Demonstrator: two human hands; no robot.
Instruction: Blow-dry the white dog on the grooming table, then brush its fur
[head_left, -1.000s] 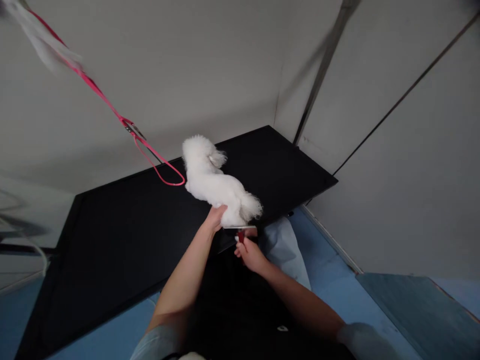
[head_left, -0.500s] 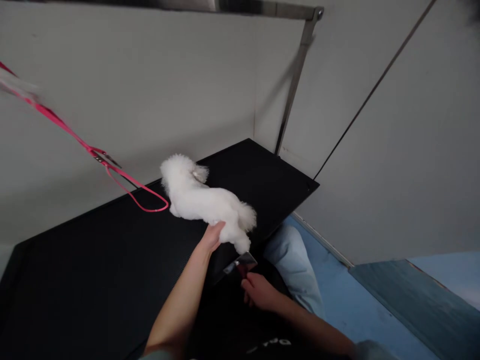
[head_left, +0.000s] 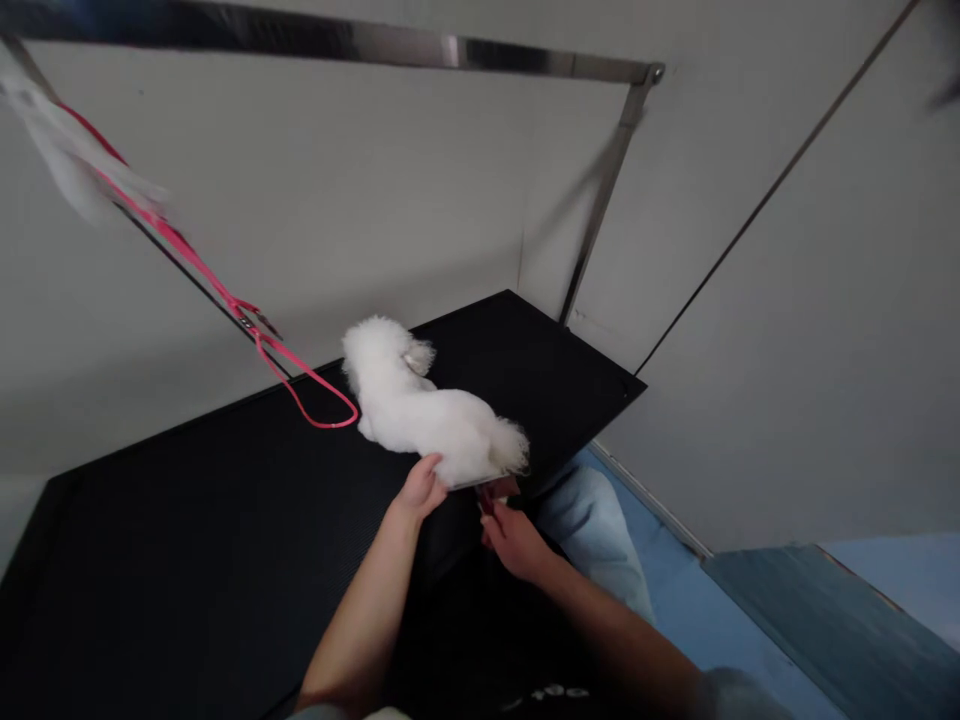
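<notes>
A small white dog [head_left: 450,425] with fluffy head and tail stands on a black grooming table [head_left: 225,520], its rear towards me. My left hand [head_left: 421,487] is closed round the dog's hindquarters at the near hind leg, thumb on the coat; its other fingers are partly hidden. Gripped in my right hand [head_left: 517,540] by its dark red handle is a slicker brush [head_left: 504,487]. The flat head of the brush lies against the fur below the tail, and the lower hind leg is hidden.
A pink leash loop [head_left: 330,425] hangs left of the dog's head, with a blurred whitish thing [head_left: 90,165] above it. A metal frame [head_left: 375,45] spans over the table. Walls stand behind and right. My jeans-clad knee [head_left: 596,520] is beside the table edge.
My right hand has raised the brush from the hind foot to the fur under the tail, turning its head flatter. My left hand stays at the hind leg. The view has shifted slightly.
</notes>
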